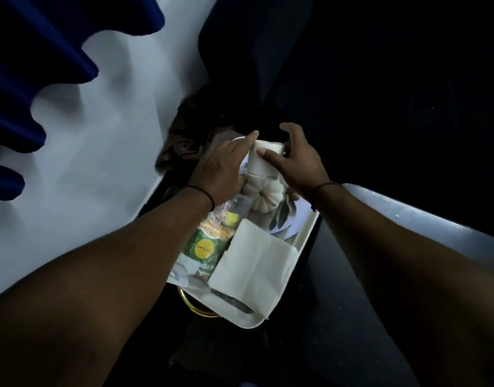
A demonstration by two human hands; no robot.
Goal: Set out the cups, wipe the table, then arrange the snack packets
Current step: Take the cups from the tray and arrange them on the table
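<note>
Dim room: white bench (95,141) at left, blue curtain (30,79) upper left. At frame centre, a white tray (248,321) holds a snack packet (209,241) and folded cloth (254,269). Both hands' fingers curl around stacked paper cups (264,163) above it: left hand (223,169), right hand (298,166).

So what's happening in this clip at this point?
A person reaches with both hands into a white tray. The left hand and the right hand both hold a stack of white paper cups, which stands at the tray's far end. Nearer in the tray lie a green snack packet and a folded white cloth. Nothing appears set out yet.
</note>
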